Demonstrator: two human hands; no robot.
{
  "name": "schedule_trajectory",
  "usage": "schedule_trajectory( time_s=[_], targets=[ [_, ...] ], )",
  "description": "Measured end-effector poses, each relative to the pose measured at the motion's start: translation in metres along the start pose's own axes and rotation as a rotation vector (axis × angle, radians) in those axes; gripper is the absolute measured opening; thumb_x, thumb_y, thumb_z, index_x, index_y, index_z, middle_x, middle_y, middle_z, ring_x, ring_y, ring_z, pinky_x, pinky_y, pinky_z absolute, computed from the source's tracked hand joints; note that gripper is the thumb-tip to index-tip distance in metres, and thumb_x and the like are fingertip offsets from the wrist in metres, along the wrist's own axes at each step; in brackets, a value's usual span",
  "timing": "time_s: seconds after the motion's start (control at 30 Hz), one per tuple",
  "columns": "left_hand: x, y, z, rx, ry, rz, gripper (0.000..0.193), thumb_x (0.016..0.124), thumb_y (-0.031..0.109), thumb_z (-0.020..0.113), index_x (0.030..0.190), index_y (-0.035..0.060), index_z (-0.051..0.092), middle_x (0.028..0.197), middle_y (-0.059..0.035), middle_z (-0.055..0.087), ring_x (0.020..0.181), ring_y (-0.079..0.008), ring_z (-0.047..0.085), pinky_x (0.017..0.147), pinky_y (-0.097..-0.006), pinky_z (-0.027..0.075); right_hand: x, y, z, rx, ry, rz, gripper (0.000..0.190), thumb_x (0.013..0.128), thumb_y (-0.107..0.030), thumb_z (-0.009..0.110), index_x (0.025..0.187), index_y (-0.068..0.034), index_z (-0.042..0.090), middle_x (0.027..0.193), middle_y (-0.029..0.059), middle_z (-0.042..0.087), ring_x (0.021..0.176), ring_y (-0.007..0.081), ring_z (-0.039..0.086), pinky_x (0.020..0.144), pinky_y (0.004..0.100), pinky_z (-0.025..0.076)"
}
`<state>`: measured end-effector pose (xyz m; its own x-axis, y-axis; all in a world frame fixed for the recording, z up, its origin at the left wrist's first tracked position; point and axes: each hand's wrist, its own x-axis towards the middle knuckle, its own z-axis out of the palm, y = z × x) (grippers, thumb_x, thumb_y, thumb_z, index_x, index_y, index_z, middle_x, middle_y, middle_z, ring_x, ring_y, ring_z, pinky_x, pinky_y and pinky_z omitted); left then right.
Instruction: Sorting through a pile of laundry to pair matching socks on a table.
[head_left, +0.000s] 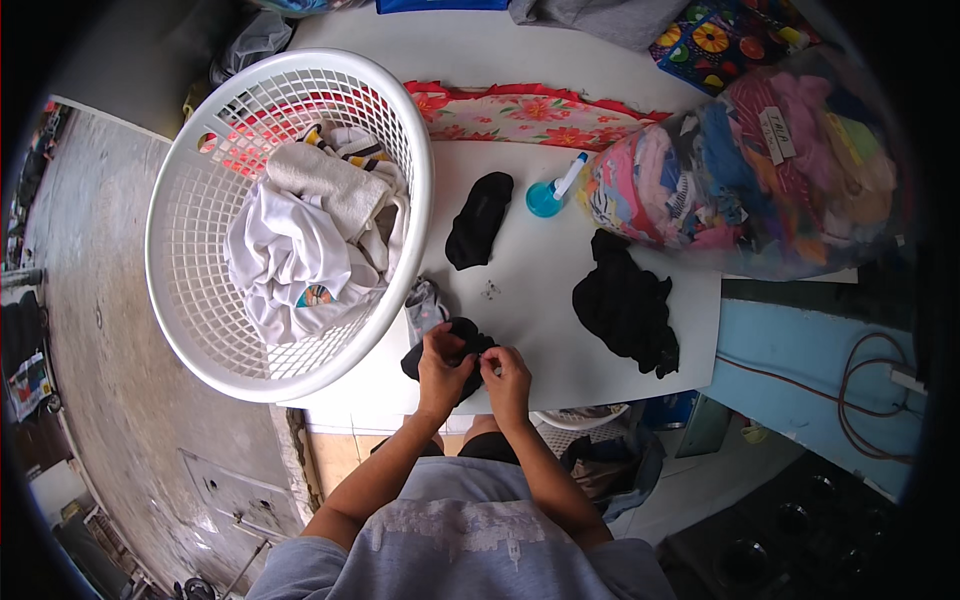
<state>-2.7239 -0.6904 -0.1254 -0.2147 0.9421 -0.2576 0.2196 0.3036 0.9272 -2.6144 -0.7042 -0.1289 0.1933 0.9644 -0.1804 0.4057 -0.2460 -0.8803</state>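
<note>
Near the front edge of a white table, both hands work at a small black garment, possibly a sock. My left hand has thumb and fingers closed on it. From the right, my right hand pinches its edge with fingertips. A grey patterned sock lies just beyond my left hand, partly covered. Farther back rests a flat black sock. On the right is a crumpled black cloth pile.
A white plastic laundry basket holds white clothes. Behind stand a blue spray bottle and a floral cloth strip. A clear bag of colourful clothes bears a written tag. A cord lies at right.
</note>
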Motion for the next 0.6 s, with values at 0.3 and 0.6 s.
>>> schedule_trajectory(
  time_s=[0.3, 0.6],
  targets=[
    [-0.004, 0.001, 0.000, 0.060, 0.002, 0.024, 0.056, 0.066, -0.001, 0.069, 0.114, 0.0046, 0.041, 0.084, -0.0095, 0.056, 0.077, -0.0206, 0.058, 0.071, -0.0297, 0.047, 0.005, -0.003, -0.004, -0.049, -0.006, -0.069, 0.011, 0.070, 0.002, 0.062, 0.077, -0.002, 0.055, 0.073, 0.0119, 0.057, 0.065, 0.0285, 0.058, 0.057, 0.0335, 0.046],
    [-0.010, -0.002, 0.004, 0.063, -0.119, 0.049, 0.054, 0.068, 0.000, 0.068, 0.114, 0.0046, 0.041, 0.083, -0.0095, 0.056, 0.077, -0.0207, 0.058, 0.070, -0.0297, 0.047, 0.012, -0.012, -0.009, 0.289, -0.080, 0.343, 0.005, 0.077, 0.000, 0.062, 0.078, -0.001, 0.057, 0.071, 0.0056, 0.060, 0.061, 0.0108, 0.058, 0.051, 0.0228, 0.047]
  ],
)
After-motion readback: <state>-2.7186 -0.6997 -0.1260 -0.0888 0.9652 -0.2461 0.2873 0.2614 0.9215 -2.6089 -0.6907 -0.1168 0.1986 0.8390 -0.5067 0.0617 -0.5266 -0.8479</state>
